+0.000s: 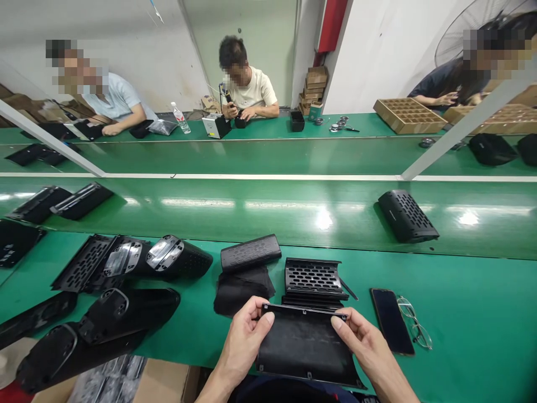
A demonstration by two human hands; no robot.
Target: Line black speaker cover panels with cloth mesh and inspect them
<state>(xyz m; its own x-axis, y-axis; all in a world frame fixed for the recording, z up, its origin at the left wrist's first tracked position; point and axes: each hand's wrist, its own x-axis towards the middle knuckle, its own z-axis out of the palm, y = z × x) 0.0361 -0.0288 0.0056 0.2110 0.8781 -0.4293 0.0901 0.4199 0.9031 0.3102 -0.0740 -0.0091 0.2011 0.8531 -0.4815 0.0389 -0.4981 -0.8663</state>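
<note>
Though curved, panel point(305, 347) in 2 hands point(244, 338)

The surface point(482, 313) lies open at lower right, beyond the glasses point(414, 323). The held panel point(306, 344) blocks the lower centre; dark casings point(130, 316) crowd the lower left
</note>
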